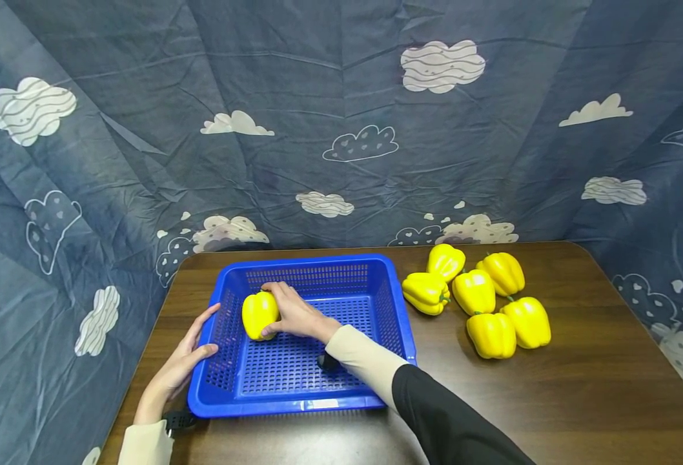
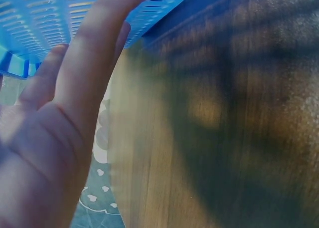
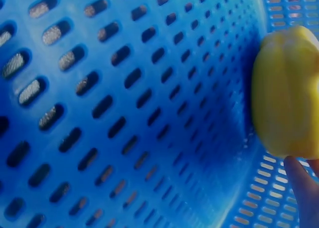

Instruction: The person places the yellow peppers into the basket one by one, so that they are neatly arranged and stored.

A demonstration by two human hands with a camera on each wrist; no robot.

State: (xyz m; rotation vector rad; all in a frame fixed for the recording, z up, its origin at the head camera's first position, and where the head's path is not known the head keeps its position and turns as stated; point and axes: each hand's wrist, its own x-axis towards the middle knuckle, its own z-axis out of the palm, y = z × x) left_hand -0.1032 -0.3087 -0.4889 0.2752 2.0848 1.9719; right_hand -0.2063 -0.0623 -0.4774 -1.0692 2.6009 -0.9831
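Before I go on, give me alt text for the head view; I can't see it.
The person's right hand grips a yellow bell pepper inside a blue basket, while the left hand touches the basket's left side. Six more yellow peppers lie to the right on a brown table.

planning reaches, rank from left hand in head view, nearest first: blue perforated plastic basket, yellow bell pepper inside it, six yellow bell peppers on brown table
1. Blue perforated plastic basket: left hand touches its left rim.
2. Yellow bell pepper inside it: towards the left end.
3. Six yellow bell peppers: right of the basket.
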